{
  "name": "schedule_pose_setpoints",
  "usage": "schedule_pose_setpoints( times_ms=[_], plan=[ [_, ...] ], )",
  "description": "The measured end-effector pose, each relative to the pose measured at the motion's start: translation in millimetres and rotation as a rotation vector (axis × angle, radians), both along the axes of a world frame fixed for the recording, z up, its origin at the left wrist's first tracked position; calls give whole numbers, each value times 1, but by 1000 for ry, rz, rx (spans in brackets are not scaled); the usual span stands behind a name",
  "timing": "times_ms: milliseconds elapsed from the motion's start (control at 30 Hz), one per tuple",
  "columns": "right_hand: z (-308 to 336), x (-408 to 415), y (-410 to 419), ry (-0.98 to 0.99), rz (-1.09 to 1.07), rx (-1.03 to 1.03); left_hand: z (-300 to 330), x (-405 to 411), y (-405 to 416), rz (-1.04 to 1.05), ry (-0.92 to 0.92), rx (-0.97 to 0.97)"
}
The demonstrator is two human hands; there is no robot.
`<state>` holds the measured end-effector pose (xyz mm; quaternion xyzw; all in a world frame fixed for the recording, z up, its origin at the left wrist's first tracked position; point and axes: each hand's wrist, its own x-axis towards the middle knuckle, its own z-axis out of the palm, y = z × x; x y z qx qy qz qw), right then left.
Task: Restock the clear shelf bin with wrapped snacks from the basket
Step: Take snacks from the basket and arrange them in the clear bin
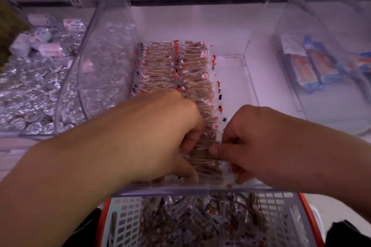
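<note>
Item: clear rigid plastic shelf bin (200, 189), open-topped, pulled toward the person; front lip nearest the camera, long axis running away from the viewer.

Contents: brown snack bars in clear wrappers with red and black end marks (170, 66), packed on edge in two rows side by side. The rows follow the bin's long axis; each bar lies crosswise to it. The left row reaches the far part of the bin; a bare strip of floor lies along the right wall.

Left hand (176, 138): inside the bin at the near end, fingers curled round the left ends of the nearest bars.

Right hand (247, 142): opposite, fingers curled on the right ends of the same bars, thumb lying across their tops. The bunch sits between the two hands, just behind the front lip; both hands are equally near.

Judgement: the bunch is being squared into the near end of the right-hand row; the next press goes away from the viewer, along the row.

Supply: white lattice plastic basket with red rim (128, 224), directly below the lip, holding loose bars of the same kind (190, 220).

Neighbours: bin of silver foil-wrapped sweets (30, 90) left; bin of blue packets (313, 66) right.
</note>
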<state>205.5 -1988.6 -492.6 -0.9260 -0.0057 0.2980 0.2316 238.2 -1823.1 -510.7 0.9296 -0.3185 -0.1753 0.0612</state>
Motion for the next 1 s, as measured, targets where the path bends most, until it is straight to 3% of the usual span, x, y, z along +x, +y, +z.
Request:
schedule_pose_setpoints(
  times_ms=[100,167,267,367,467,567,667,733,833,1000],
  plan=[
    [-5,0,-4,-7,3,1,1,3,5,33,134,-129],
    [-5,0,-7,-44,-12,-36,1,3,6,19,101,-173],
    [6,-1,-10,-284,54,-122,9,-1,7,22,-21,-245],
    [21,-19,-16,-642,141,-26,27,-14,9,28,-76,-396],
    [35,-56,-23,-808,295,129,45,-39,21,8,74,-566],
    [15,-95,-36,-570,511,168,42,-72,34,-113,408,-487],
    [-56,-125,-35,-195,745,-63,-13,-103,21,-183,440,-87],
    [-122,-145,-34,45,769,-152,-71,-121,8,-167,432,176],
    [-209,-170,-47,229,598,-269,-162,-144,12,37,512,365],
    [-310,-204,-68,293,15,-196,-276,-204,22,689,861,93]
  ],
)
